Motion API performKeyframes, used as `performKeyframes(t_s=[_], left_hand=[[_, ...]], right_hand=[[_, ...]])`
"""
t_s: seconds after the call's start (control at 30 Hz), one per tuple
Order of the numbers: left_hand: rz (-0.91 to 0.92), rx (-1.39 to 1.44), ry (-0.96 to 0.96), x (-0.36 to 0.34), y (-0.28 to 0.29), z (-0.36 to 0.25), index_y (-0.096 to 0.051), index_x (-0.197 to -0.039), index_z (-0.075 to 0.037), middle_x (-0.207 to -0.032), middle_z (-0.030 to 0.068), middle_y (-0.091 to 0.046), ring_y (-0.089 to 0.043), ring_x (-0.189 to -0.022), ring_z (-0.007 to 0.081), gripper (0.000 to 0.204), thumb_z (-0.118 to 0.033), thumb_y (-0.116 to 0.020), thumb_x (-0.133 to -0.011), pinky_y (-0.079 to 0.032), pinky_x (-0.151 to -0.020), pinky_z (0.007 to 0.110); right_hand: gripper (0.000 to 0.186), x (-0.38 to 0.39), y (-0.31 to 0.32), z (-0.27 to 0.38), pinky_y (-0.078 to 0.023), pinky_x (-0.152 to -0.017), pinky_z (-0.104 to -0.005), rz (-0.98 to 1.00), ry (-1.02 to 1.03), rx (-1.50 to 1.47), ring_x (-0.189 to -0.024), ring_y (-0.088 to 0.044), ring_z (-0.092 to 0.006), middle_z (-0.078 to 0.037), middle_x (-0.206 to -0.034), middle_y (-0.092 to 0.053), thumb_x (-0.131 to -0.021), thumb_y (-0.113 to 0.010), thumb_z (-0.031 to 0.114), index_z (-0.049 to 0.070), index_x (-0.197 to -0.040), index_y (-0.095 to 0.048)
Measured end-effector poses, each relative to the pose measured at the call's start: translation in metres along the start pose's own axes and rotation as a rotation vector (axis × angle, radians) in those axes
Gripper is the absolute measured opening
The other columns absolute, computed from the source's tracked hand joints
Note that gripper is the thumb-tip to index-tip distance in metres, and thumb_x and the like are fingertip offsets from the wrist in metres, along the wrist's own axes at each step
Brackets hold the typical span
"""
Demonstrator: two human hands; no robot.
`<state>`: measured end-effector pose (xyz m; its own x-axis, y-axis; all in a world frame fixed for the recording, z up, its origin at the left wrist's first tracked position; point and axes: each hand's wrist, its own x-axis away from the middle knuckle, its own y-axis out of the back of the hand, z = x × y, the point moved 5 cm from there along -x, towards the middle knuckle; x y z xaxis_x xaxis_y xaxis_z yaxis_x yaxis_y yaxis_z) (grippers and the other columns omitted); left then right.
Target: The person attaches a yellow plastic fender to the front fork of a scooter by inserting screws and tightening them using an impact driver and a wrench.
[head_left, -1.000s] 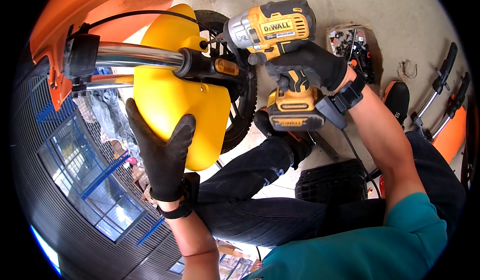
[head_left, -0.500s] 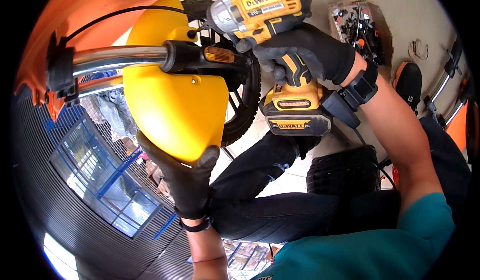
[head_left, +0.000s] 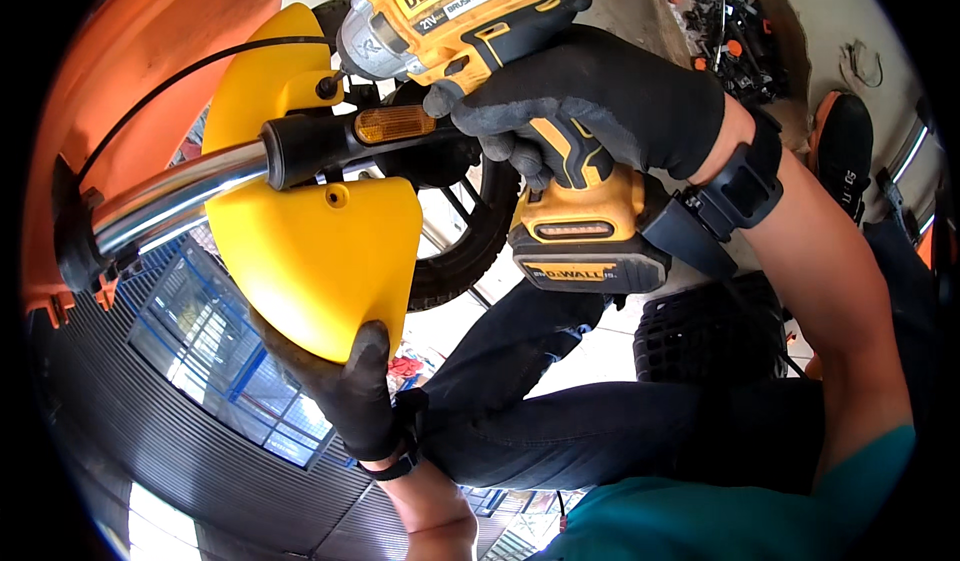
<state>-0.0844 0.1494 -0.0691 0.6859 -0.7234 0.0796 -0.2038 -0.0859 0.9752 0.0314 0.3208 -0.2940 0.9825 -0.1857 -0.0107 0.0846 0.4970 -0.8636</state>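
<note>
My gloved right hand [head_left: 590, 106] grips a yellow-and-black cordless impact driver [head_left: 470, 6]. Its bit points at a dark bolt [head_left: 326, 87] on the upper bracket of the yellow fender [head_left: 305, 251]; whether it is seated is unclear. My gloved left hand [head_left: 350, 391] holds the fender's lower edge between thumb and fingers, which are partly hidden behind it. A chrome fork tube [head_left: 175, 186] with a black lower leg and amber reflector [head_left: 395, 126] crosses the fender, in front of a black wheel [head_left: 460, 281]. A black cable runs along the orange bodywork [head_left: 110, 81].
An open box of small black and orange parts [head_left: 730, 41] lies on the concrete floor at upper right, near wire ties [head_left: 860, 66] and my shoe [head_left: 840, 151]. More chrome tubes [head_left: 905, 166] are at the right edge. A black crate [head_left: 700, 331] sits beside my legs.
The driver, my right hand and the bolt appear farther left. The fender's lower part is lower in view and my left hand has shifted slightly with it, still holding its edge.
</note>
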Motion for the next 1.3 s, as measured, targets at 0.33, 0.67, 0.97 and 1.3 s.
performKeyframes(t_s=[0.33, 0.67, 0.97, 1.3], left_hand=[[-0.052, -0.091, -0.036, 0.002, -0.015, 0.005, -0.017, -0.15, -0.006, -0.142, 0.0182, -0.035, -0.038, -0.131, 0.0324, 0.11, -0.058, -0.076, -0.072, -0.034, -0.107, 0.047], [-0.044, -0.051, -0.016, -0.001, -0.012, 0.006, -0.018, -0.15, -0.006, -0.139, 0.0178, -0.037, -0.037, -0.131, 0.0326, 0.112, -0.059, -0.077, -0.07, -0.035, -0.106, 0.048], [-0.05, -0.04, -0.009, -0.002, -0.012, 0.004, -0.02, -0.149, -0.006, -0.138, 0.0169, -0.037, -0.037, -0.13, 0.0323, 0.113, -0.058, -0.079, -0.068, -0.034, -0.106, 0.048], [-0.03, -0.065, -0.025, -0.001, -0.01, 0.007, -0.019, -0.15, -0.007, -0.142, 0.0176, -0.035, -0.036, -0.132, 0.0325, 0.111, -0.057, -0.078, -0.07, -0.034, -0.107, 0.048]], right_hand=[[0.043, -0.002, 0.001, -0.009, -0.051, -0.06, -0.0222, -0.075, 0.017, -0.087, -0.065, -0.058, -0.0088, -0.001, -0.078, -0.06, -0.093, -0.061, 0.029, 0.0, -0.125, -0.057], [0.047, -0.001, 0.003, -0.004, -0.055, -0.071, -0.0289, -0.043, 0.173, 0.2, -0.079, -0.063, -0.0165, -0.007, -0.091, -0.063, -0.081, -0.073, 0.016, 0.004, -0.123, -0.058], [0.048, -0.008, 0.005, -0.01, -0.057, -0.067, -0.0306, 0.051, 0.096, 0.182, -0.073, -0.065, -0.0187, -0.008, -0.088, -0.064, -0.079, -0.077, 0.023, 0.003, -0.118, -0.059], [0.025, -0.007, 0.005, -0.01, -0.056, -0.063, -0.0277, 0.011, 0.008, -0.011, -0.071, -0.064, -0.0163, -0.007, -0.084, -0.063, -0.092, -0.061, 0.018, 0.004, -0.113, -0.062]])
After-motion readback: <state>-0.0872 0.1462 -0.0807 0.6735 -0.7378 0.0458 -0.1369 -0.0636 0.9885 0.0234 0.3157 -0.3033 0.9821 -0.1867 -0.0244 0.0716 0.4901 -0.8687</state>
